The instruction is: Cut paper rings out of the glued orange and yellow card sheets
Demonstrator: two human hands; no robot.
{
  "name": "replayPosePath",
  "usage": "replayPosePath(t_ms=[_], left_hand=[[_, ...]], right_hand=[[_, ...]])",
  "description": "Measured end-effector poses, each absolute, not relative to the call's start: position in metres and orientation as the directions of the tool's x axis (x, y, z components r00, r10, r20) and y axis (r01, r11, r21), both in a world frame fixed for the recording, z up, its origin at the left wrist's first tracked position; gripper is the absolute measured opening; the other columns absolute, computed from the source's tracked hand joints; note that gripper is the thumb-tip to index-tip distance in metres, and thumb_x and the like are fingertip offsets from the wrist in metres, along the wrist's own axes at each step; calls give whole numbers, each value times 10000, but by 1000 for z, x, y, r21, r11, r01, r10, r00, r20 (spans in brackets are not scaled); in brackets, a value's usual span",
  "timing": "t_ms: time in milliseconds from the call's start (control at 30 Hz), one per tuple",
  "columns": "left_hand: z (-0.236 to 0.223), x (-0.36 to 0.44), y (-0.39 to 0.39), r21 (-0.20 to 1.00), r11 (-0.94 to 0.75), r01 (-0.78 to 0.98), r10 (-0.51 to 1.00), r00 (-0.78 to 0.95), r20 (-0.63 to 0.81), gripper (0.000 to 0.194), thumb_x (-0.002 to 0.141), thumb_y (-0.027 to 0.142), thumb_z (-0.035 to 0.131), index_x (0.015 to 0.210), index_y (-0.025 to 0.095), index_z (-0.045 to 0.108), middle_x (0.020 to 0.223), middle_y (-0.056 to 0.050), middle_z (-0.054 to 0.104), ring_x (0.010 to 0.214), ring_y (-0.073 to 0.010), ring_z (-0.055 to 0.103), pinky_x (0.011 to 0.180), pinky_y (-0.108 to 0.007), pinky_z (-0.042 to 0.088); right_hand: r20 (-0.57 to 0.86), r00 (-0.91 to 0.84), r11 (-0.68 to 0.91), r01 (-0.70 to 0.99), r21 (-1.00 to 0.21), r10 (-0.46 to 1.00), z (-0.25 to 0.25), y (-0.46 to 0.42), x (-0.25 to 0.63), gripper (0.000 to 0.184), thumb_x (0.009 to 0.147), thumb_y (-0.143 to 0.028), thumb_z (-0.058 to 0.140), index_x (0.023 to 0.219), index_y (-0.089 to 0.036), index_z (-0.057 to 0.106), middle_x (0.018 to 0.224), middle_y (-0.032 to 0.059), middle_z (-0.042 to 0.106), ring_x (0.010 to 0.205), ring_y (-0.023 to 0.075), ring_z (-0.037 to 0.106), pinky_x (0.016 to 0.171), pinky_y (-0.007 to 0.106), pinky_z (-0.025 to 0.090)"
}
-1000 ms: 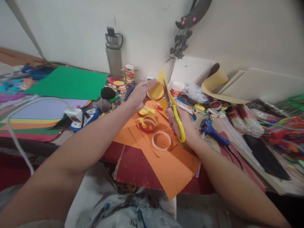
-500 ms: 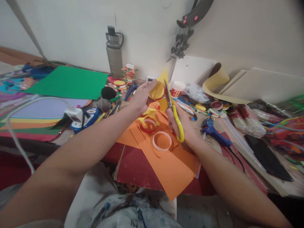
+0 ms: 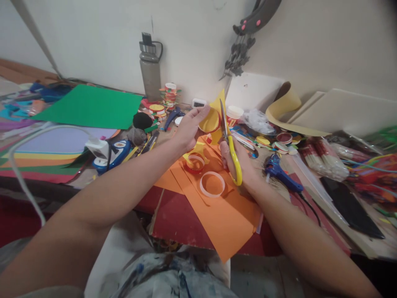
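Observation:
My left hand grips a red-edged ring with yellow paper across it, a pointed corner of the sheet sticking up above. In my right hand are yellow-handled scissors, blades pointing up along the right edge of that paper. Below my hands, a red ring sits by yellow paper scraps. Nearer me lies a white ring on orange paper sheets.
A blue glue gun lies to the right, near a black phone-like slab. Behind stand a grey bottle and a paper cup. Green card and a blue power strip are on the left.
The ring with yellow paper and my left hand have shifted slightly right. The scissors have tilted a little more upright along the paper's edge.

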State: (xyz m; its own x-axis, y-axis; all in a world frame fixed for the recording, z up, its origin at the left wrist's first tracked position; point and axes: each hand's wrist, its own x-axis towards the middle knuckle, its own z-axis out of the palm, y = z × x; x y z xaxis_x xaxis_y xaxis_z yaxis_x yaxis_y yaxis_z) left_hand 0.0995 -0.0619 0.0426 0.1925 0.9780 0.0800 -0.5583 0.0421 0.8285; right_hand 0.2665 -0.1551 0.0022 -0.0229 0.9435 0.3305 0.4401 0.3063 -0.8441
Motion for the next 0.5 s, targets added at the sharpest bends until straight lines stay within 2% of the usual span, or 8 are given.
replayPosePath(t_ms=[233, 500], left_hand=[[36, 102, -60, 828, 26, -560, 979, 182, 92, 439, 892, 532, 995, 1000, 223, 702, 950, 6, 806, 902, -156, 809, 806, -246, 642], [34, 101, -58, 830, 20, -557, 973, 203, 112, 420, 908, 518, 983, 1005, 217, 707, 986, -5, 818, 931, -161, 813, 857, -264, 657]], right_hand=[[320, -18, 299, 414, -860, 947, -7, -150, 271, 615, 1041, -896, 612, 989, -292, 515, 742, -33, 492, 639, 168, 457, 532, 298, 392], [330, -5, 300, 431, -851, 944, -16, -143, 276, 620, 1057, -899, 569, 996, -283, 543, 796, -13, 542, 641, 155, 452, 513, 279, 386]])
